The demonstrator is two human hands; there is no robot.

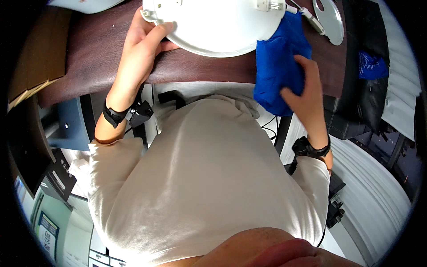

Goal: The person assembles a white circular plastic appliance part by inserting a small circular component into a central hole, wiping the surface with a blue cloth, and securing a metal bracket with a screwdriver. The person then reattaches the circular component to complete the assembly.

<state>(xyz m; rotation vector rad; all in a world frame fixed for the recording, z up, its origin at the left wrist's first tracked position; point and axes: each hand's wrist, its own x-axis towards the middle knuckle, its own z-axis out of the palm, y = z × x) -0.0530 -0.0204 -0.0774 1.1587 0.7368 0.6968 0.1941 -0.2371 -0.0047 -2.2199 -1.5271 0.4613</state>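
Note:
A white round shallow housing [218, 31], like the base of a ceiling lamp, lies at the far edge of view with small fittings on its inner face. My left hand [144, 40] grips its left rim, thumb on top and fingers underneath. A crumpled blue cloth [278, 66] touches the housing's right edge and hangs past the table's front edge. My right hand [309, 86] is curled at the cloth's right side, thumb and forefinger pressing on it with a fold between them. Its other fingers are hidden.
The dark red-brown table [200, 71] has a screwdriver-like tool [313, 22] and a silvery oval plate [331, 22] at its far right. A cardboard box [40, 58] stands on the left. A blue printed packet [372, 66] lies on a black surface at right.

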